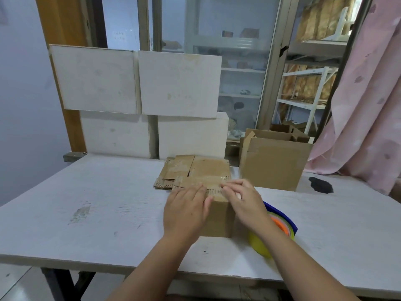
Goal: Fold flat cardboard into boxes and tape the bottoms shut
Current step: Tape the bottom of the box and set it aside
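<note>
Desk (97, 203): white, matte, scuffed board; the left half is bare, with open room from the near edge to the far edge.
Panels (138, 83): four white flat slabs standing upright along the far edge, left of centre.
Stack (173, 170): flat brown cardboard sheets, corrugated edges showing, lying near the far edge, just behind the box.
Left hand (186, 209): palm down on the box's near top edge, fingers spread flat and pressing, gripping nothing.
Box (219, 218): small brown cardboard cube, standing mid-desk, right of centre; glossy clear tape runs across its top face.
Right hand (240, 198): flat on the box's top right edge, fingers extended along the tape, pressing, not closed round anything.
Tape roll (275, 229): yellow roll in a blue holder with an orange core, just right of the box, partly hidden by the right forearm, near the near edge.
Open box (273, 166): larger brown carton, flaps up, at the far edge, right.
Stain (321, 185): black irregular patch on the desk, right of the open box.
Curtain (364, 105): pink, draped fabric at the right corner.
</note>
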Motion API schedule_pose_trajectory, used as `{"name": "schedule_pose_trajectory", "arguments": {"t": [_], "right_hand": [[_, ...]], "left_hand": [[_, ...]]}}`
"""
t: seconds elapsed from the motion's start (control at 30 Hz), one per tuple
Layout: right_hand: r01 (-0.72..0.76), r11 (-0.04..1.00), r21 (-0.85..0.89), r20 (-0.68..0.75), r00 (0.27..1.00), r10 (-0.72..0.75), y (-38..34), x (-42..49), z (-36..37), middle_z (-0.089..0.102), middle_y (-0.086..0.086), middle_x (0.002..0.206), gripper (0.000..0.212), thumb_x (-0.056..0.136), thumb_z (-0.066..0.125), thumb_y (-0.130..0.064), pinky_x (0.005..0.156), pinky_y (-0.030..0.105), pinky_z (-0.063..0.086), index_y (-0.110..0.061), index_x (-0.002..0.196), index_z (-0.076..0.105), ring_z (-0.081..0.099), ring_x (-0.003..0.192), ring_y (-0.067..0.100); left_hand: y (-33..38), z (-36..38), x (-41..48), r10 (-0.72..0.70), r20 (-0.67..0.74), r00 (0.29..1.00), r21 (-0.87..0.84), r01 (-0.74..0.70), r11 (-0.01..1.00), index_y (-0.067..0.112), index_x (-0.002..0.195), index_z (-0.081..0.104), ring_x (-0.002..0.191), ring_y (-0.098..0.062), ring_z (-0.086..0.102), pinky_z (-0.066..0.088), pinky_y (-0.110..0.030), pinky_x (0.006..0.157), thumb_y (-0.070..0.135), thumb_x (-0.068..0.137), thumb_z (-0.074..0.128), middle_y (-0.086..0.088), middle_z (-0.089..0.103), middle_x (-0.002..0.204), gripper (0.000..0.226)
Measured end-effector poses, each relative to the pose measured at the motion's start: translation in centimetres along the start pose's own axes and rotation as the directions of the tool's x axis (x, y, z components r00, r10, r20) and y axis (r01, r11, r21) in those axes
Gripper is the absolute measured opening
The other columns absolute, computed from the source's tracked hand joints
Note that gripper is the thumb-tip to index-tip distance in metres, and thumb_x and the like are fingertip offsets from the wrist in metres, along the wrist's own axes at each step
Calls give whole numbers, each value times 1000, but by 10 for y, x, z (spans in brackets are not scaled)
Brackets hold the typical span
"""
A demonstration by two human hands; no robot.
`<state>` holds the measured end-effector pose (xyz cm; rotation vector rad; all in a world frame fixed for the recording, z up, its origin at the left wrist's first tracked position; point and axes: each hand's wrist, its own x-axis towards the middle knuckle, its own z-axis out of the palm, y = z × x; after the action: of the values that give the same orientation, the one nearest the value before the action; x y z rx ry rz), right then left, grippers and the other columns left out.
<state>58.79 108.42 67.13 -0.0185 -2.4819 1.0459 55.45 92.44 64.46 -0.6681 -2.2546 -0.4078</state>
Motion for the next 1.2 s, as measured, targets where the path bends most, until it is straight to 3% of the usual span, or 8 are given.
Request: {"name": "schedule_pose_trajectory", "arguments": {"t": [0.13,0.23,0.37,0.47,0.63,0.73,0.93,1.2], "right_hand": [[-179,965,-193,-117,980,158,23,7,-41,54,-1,131,40,95,50,-22,95,30,41,-30,133,53,50,117,16],[-342,853,-395,62,916,396,43,7,-70,50,4,138,66,84,55,-13,90,29,45,-32,144,36,52,118,23],[-382,771,-510,336,737,587,46,-2,-78,57,2,109,37,83,60,-20,55,25,51,-32,116,47,58,87,20],[-377,743,-552,272,762,588,51,-3,-73,56,5,93,18,83,59,-18,41,24,47,-21,99,53,60,79,23],[-615,779,-123,339,711,616,57,-10,-75,65,12,75,11,83,54,-5,54,32,57,-8,91,62,67,66,26],[-716,618,325,430,694,578,50,-14,-74,66,14,67,12,90,52,-3,46,26,50,-5,84,63,64,55,22],[-674,365,642,429,710,558,28,11,-76,71,14,83,27,97,44,-23,56,29,56,-7,91,65,68,66,21],[-369,781,503,36,912,408,-34,58,-46,60,13,75,12,82,57,3,68,35,47,-4,90,63,59,70,27]], "left_hand": [[0,-4,3,-40,22,999,17,39,999,19,94,75,86,-14,70,51,-31,81,40,91,37,5,73,98,44],[2,-5,2,-60,42,997,9,59,998,20,95,75,87,-14,70,52,-33,81,42,91,35,5,73,99,46],[2,-7,2,-61,34,998,-18,61,998,21,93,75,86,-13,70,52,-32,79,41,91,36,6,73,98,43],[3,-9,3,-56,43,998,-25,57,998,22,92,75,83,-13,70,52,-31,77,40,90,37,7,73,96,42],[3,-8,2,-61,51,997,-31,63,998,23,91,74,79,-13,70,54,-33,74,41,89,36,7,73,93,43],[3,-7,4,-63,37,997,-46,65,997,24,88,73,74,-12,69,53,-32,69,42,89,36,9,73,89,42],[-1,-9,7,-13,-9,1000,-66,12,998,25,84,73,64,-8,66,49,-26,60,43,88,37,13,72,81,40],[-7,-25,22,-154,155,976,-197,184,963,29,93,68,81,-14,63,49,-32,69,43,91,32,11,69,85,38]]}}
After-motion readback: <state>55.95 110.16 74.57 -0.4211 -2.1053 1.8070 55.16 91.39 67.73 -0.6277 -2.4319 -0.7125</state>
